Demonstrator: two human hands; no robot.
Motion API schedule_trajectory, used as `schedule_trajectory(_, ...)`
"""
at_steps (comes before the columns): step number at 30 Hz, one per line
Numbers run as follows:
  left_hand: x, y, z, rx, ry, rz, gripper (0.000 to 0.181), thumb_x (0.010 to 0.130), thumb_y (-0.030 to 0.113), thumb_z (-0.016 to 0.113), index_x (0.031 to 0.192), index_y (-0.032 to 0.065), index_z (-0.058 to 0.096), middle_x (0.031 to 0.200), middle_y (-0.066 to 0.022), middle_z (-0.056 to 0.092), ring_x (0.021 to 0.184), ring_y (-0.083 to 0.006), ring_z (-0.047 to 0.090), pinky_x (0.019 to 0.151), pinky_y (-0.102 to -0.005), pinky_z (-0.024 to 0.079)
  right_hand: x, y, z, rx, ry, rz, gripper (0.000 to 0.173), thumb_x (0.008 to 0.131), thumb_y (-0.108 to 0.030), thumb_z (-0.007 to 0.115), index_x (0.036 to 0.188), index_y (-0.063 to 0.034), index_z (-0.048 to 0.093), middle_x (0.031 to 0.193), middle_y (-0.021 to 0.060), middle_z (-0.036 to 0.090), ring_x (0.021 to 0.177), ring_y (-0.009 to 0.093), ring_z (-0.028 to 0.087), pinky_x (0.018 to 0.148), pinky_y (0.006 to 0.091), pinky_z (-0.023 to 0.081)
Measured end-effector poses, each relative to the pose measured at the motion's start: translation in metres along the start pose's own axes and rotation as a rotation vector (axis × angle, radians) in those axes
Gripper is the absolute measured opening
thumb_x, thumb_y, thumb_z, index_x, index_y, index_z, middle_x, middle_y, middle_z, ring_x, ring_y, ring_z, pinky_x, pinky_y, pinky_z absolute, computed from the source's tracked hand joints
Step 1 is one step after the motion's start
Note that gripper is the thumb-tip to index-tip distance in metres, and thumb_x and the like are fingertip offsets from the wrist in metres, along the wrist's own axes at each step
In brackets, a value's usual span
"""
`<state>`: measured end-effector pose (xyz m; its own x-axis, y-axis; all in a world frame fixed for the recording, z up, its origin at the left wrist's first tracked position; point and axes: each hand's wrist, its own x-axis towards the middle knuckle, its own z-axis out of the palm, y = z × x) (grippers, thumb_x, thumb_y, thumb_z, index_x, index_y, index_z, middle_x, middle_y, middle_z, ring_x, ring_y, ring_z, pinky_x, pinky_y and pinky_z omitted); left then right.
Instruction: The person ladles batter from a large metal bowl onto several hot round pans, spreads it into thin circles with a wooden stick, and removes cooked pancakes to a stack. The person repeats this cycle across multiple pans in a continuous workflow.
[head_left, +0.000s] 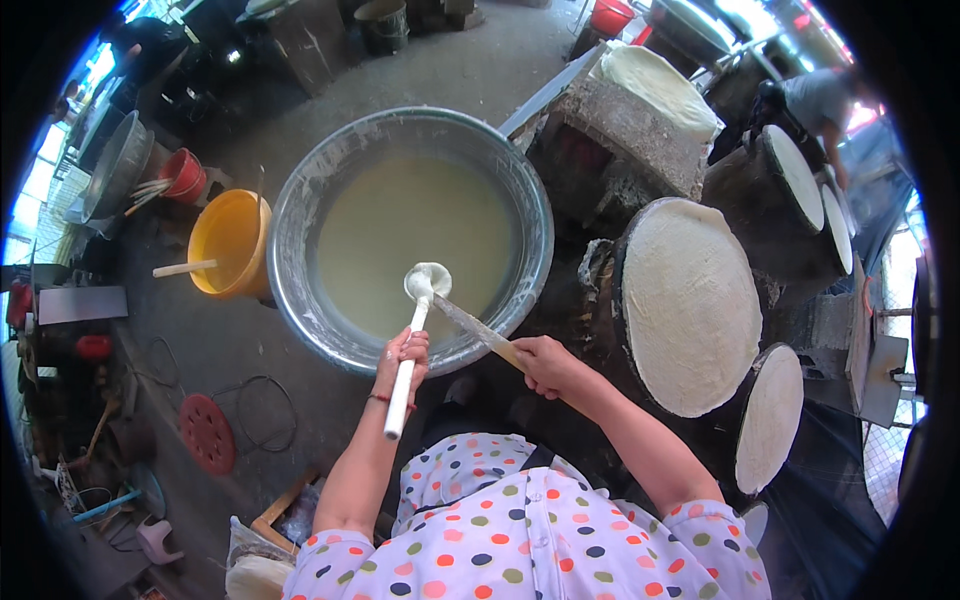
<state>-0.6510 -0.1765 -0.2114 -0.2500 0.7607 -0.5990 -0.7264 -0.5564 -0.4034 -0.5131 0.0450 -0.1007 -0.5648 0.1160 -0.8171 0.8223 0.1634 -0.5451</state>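
A wide metal basin (304, 191) stands before me, partly filled with a cloudy pale liquid batter (420, 217). My left hand (405, 352) is closed around the white handle of a ladle (401, 394). The ladle's batter-coated bowl hangs over the near part of the basin. In my right hand (544, 364) is a long flat wooden spatula (476, 326), smeared with pale batter. Its tip meets the ladle near the bowl; whether it scrapes the bowl or the neck I cannot tell.
Right of the basin, a round griddle carries a large pale flatbread sheet (690, 307); another round sheet (769, 420) lies nearer. A yellow bucket (225, 244) stands left, with a stick inside. Red stool seat (206, 433) lower left. Another person (814, 105) bends at the far right.
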Motion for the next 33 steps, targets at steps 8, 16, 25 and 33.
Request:
schedule_trajectory(8,-0.079,-0.039,0.143,0.185,-0.36,0.041,0.024,0.1,0.024,0.039,0.088,0.003,0.037,0.058,0.003,0.03,0.039,-0.0045,0.028,0.03,-0.016,0.033,-0.054,-0.047,-0.008,0.184,0.239,-0.437,0.031,0.095,-0.019,0.049,0.123,-0.01,0.057,0.06,0.0022,0.051,0.048,0.009,0.048,0.042,0.0253,0.04)
schedule_trajectory(16,-0.165,-0.075,0.235,0.854,-0.71,0.413,0.022,0.1,0.023,0.04,0.086,0.0067,0.04,0.067,0.0023,0.036,0.043,-0.0002,0.027,0.03,-0.013,0.027,-0.086,-0.107,-0.011,0.09,0.552,-0.994,0.032,0.092,-0.011,0.052,0.124,-0.0106,0.056,0.072,0.0095,0.061,0.057,0.015,0.058,0.055,0.0281,0.047)
schedule_trajectory(25,-0.111,-0.049,0.176,0.179,-0.496,-0.058,0.021,0.1,0.021,0.038,0.089,0.0038,0.035,0.059,0.0029,0.031,0.043,-0.007,0.032,0.034,-0.0199,0.036,-0.021,-0.049,-0.015,-0.477,1.076,-1.01,0.04,0.081,-0.019,0.065,0.116,-0.0368,0.06,0.071,0.0043,0.051,0.059,0.022,0.058,0.051,0.0364,0.048)
schedule_trajectory(33,-0.099,-0.136,0.207,0.362,-0.417,-0.3,0.022,0.101,0.023,0.035,0.089,0.0037,0.035,0.063,0.0016,0.03,0.05,-0.0088,0.035,0.036,-0.0231,0.041,-0.073,0.027,-0.034,-0.443,1.549,-0.931,0.045,0.075,-0.014,0.07,0.115,-0.0329,0.063,0.065,0.0005,0.049,0.056,0.016,0.055,0.044,0.0301,0.047)
